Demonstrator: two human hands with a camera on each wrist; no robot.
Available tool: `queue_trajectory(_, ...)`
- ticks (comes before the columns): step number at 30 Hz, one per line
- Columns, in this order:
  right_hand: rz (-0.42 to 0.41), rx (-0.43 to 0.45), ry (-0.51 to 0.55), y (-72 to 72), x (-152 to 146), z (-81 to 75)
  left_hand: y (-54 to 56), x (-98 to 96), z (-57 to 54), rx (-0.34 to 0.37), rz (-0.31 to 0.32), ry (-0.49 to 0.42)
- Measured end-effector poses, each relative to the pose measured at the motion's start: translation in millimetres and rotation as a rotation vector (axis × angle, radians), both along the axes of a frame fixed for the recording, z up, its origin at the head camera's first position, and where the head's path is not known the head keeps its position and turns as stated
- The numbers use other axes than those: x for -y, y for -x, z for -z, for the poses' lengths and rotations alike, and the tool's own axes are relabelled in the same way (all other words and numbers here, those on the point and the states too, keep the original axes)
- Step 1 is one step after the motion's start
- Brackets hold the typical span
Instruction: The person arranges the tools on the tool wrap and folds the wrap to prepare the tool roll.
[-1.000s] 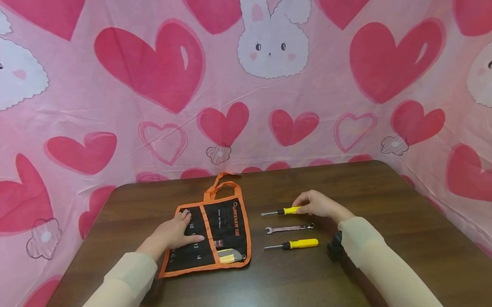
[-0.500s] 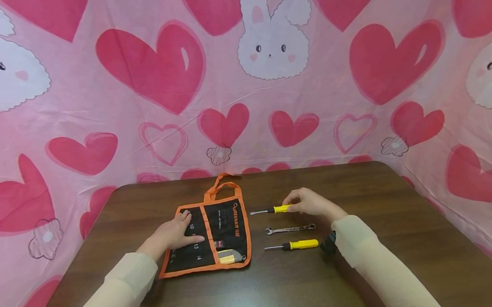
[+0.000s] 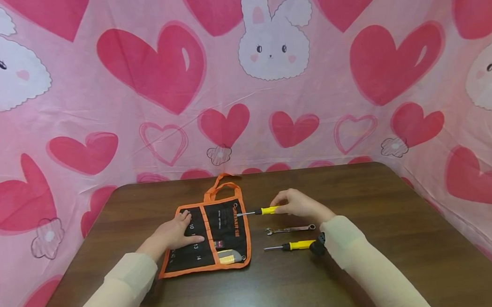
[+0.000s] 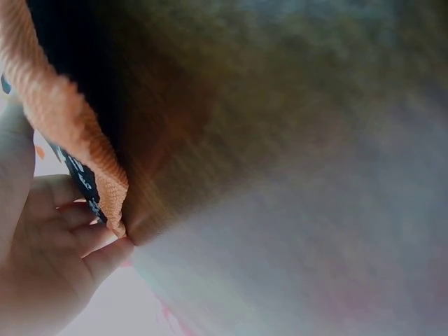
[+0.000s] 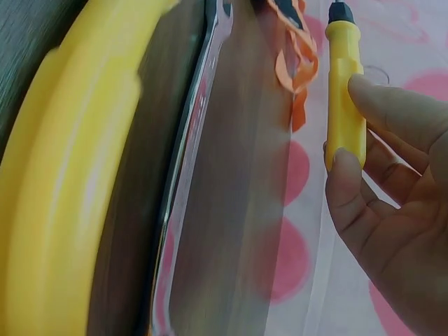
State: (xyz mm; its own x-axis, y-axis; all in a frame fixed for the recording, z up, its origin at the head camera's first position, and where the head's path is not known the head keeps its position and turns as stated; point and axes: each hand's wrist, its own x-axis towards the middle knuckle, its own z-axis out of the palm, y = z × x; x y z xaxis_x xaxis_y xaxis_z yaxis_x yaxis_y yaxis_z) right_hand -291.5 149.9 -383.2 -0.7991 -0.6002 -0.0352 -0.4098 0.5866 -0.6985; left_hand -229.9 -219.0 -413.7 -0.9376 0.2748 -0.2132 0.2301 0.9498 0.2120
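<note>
A: Where to look first?

B: At the far screwdriver (image 3: pixel 258 211), pinched by the rear of its yellow handle in the right hand (image 3: pixel 299 203), with the tip over the right edge of the black pouch (image 3: pixel 228 236).

A: Touching the cloth or above it?

B: Impossible to tell from this angle. With the tip too low, perhaps catching on the orange border (image 3: pixel 247 228), or pushing the cloth into a fold.

A: And with the left hand (image 3: pixel 174 233)?

B: Resting on the left part of the pouch, with fingers extended, gripping nothing. With too light a press, possibly letting the pouch slide or turn under a push.

A: Any weakness in the right grip?

B: Perhaps, being so far back on the handle: maybe twisting at the first resistance.

A: And near the wrist?

B: Notice the wrist camera (image 3: pixel 318 246), overlapping the near screwdriver (image 3: pixel 299 245) in the head view. Not clear if touching. With a careless low wrist, maybe rolling that screwdriver against the wrench (image 3: pixel 290 229), just beyond on the table (image 3: pixel 237 295).
</note>
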Motion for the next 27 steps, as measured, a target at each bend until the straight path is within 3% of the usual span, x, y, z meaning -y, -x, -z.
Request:
queue_trajectory(15,-0.029,-0.01,-0.036,-4.7,28,3.6,-1.0,-1.2,-0.7,0.004,-0.005,-0.012)
queue_trajectory(27,-0.107,-0.065,-0.084,-8.1,48,11.1,-1.8,-0.9,-0.5,0.01,-0.003,0.003)
